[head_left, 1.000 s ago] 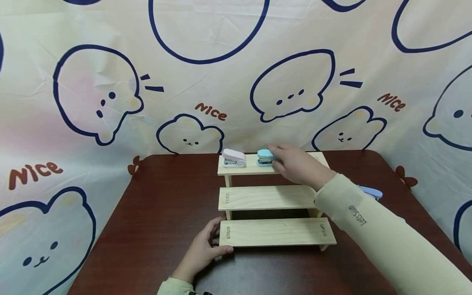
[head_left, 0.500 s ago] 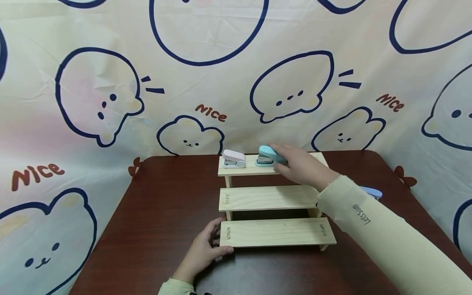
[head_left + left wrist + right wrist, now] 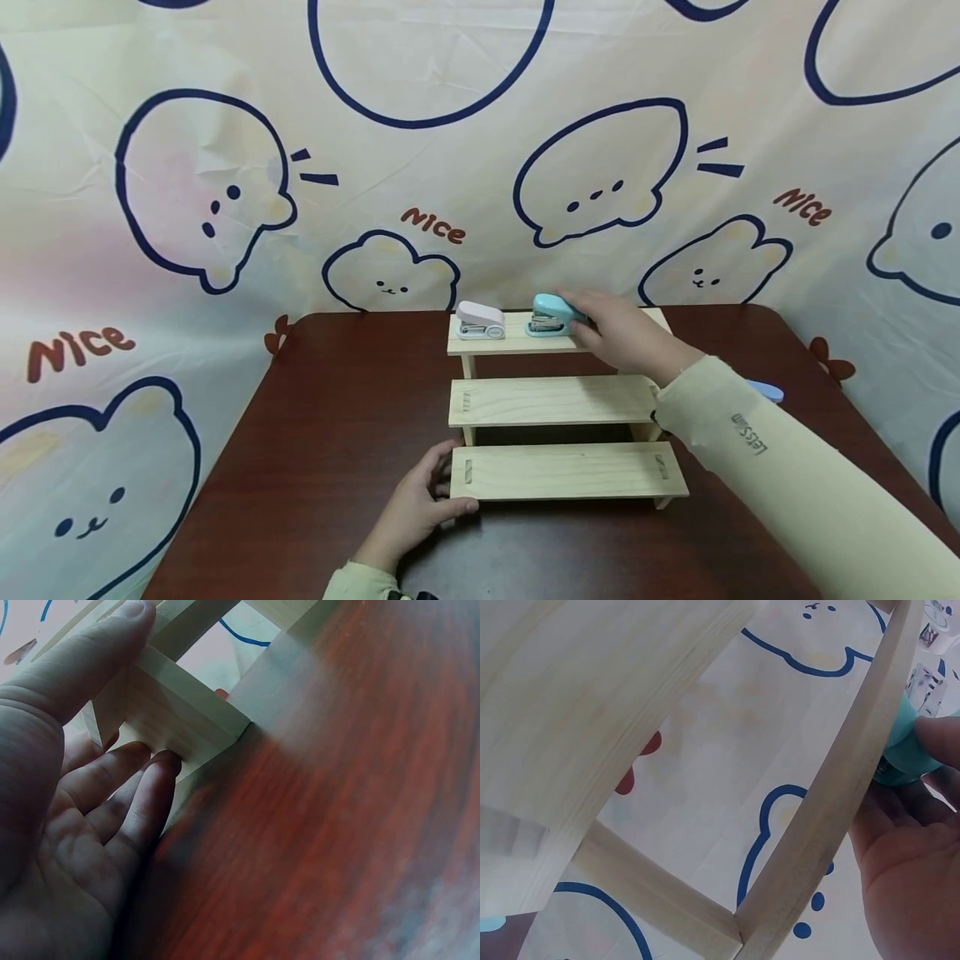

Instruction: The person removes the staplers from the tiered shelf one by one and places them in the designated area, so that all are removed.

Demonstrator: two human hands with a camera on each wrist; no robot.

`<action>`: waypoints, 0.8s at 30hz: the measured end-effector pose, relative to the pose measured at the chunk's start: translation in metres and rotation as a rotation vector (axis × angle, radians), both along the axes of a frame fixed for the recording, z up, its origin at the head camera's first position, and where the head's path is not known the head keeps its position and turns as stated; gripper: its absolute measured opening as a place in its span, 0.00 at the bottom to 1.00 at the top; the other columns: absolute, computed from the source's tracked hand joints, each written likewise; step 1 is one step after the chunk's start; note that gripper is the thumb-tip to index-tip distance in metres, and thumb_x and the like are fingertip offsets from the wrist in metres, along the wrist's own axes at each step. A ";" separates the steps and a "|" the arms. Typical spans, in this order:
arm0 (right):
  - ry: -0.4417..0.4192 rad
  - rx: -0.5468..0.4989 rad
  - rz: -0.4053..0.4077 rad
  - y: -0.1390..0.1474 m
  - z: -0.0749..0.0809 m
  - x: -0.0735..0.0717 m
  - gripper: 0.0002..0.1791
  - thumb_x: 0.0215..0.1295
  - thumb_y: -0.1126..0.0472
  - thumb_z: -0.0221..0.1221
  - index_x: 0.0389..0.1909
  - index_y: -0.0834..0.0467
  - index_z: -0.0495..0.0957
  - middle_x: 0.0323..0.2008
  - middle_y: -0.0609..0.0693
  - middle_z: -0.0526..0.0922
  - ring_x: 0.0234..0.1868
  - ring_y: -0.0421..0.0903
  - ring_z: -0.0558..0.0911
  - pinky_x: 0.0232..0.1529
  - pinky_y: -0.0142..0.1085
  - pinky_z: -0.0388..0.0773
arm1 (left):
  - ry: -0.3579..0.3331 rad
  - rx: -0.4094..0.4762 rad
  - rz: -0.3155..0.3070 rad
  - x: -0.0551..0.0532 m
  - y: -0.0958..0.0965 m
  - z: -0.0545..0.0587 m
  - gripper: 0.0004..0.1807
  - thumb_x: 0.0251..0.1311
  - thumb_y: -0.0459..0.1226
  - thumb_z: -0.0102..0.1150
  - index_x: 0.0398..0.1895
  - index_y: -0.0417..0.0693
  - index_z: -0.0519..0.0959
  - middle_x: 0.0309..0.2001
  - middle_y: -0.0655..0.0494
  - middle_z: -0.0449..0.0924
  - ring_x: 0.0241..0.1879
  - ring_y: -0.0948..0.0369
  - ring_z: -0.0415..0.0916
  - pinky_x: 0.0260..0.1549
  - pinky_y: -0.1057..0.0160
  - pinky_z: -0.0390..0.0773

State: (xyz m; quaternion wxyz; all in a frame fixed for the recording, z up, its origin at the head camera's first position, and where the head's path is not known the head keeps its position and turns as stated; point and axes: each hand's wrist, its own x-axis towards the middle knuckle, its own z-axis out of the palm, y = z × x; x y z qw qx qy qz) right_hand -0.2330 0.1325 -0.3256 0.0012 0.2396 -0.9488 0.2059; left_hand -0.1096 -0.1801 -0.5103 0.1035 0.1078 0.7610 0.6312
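A three-step wooden stand (image 3: 555,400) occupies the middle of the table. On its top step, my right hand (image 3: 633,337) pinches the rear of a teal stapler (image 3: 549,315), whose nose points left; the fingers cover its back end. In the right wrist view, the thumb and fingers lie on either side of the teal stapler (image 3: 911,742). A pale pink and white stapler (image 3: 480,321) sits to its left on the same step. My left hand (image 3: 412,504) grips the left end of the lowest step, with the thumb (image 3: 97,656) over the board and the fingertips against the side panel (image 3: 172,712).
A blue object (image 3: 767,390) lies on the dark brown table (image 3: 337,417) right of the stand, partly behind my right sleeve (image 3: 787,458). A printed cloth (image 3: 487,183) with cartoon outlines hangs behind the table and along its sides.
My right hand has drawn slightly right, and more of the teal stapler shows, its upper arm raised more at the nose. My left hand keeps its hold on the stand.
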 end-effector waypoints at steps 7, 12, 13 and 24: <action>0.018 0.001 0.004 0.001 -0.001 0.000 0.31 0.76 0.59 0.55 0.77 0.51 0.61 0.66 0.54 0.73 0.63 0.53 0.73 0.67 0.55 0.66 | 0.016 0.003 -0.003 0.000 0.001 0.000 0.47 0.47 0.34 0.79 0.71 0.44 0.65 0.60 0.40 0.76 0.45 0.53 0.80 0.40 0.64 0.80; 0.024 -0.023 0.004 0.002 -0.003 0.001 0.32 0.76 0.59 0.55 0.77 0.53 0.60 0.67 0.56 0.72 0.65 0.55 0.72 0.67 0.55 0.66 | 0.021 -0.009 0.002 -0.001 0.001 0.000 0.47 0.47 0.35 0.80 0.71 0.44 0.65 0.60 0.40 0.77 0.46 0.54 0.80 0.41 0.64 0.80; 0.024 -0.030 0.004 0.002 -0.004 0.002 0.32 0.75 0.59 0.55 0.77 0.54 0.59 0.68 0.56 0.71 0.66 0.55 0.72 0.67 0.55 0.66 | 0.019 -0.011 0.003 -0.001 0.000 0.000 0.47 0.46 0.35 0.80 0.71 0.44 0.65 0.59 0.40 0.77 0.46 0.54 0.80 0.41 0.64 0.80; 0.038 -0.093 -0.033 0.015 -0.011 0.009 0.32 0.73 0.59 0.58 0.75 0.57 0.62 0.64 0.56 0.74 0.59 0.52 0.76 0.61 0.52 0.74 | 0.016 -0.008 -0.001 -0.001 0.001 0.000 0.47 0.46 0.35 0.80 0.71 0.42 0.65 0.60 0.39 0.76 0.45 0.54 0.81 0.41 0.64 0.80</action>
